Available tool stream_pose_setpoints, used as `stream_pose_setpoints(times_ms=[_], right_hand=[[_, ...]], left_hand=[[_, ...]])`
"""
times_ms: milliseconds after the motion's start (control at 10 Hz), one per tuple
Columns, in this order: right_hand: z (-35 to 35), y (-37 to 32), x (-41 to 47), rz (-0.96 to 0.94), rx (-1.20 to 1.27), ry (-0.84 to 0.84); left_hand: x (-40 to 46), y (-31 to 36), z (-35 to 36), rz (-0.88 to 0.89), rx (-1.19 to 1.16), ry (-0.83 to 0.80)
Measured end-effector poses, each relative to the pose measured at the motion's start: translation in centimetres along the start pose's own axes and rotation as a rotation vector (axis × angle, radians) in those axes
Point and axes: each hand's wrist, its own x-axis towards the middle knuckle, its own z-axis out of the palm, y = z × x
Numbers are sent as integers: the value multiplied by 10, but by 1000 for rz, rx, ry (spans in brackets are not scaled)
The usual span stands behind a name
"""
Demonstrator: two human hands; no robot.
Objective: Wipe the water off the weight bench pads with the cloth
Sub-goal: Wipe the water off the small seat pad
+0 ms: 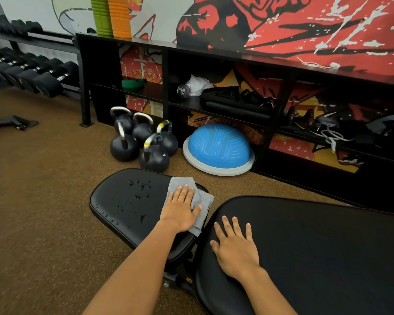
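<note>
Right hand [236, 248]: fingers straight and spread, flat on the near edge of the large back pad [316, 258], holding nothing.
Left hand [183, 209]: fingers straight, pressing the cloth [201, 201].
Cloth: one, grey, folded, at the seat pad's [123, 201] right edge.
Water [139, 189]: scattered droplets across the seat pad, left of the cloth.
Pads: two, black.
Kettlebells [143, 139]: five, beyond the bench.

Both forearms are bare to the lower frame edge, with no sleeves in view. The left hand [180, 210] and right hand [236, 248] wear no gloves, rings, or watch.
</note>
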Motion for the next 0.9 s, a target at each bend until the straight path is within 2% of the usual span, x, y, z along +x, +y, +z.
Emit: stream_pose_setpoints(times_ms=[700,900], right_hand=[[-1,-1,-2,2,50,2],[-2,-2,-2,4,61,-1]], left_hand=[[-25,-35,0,-184,-55,81],[-42,-30,4,-185,-51,99]])
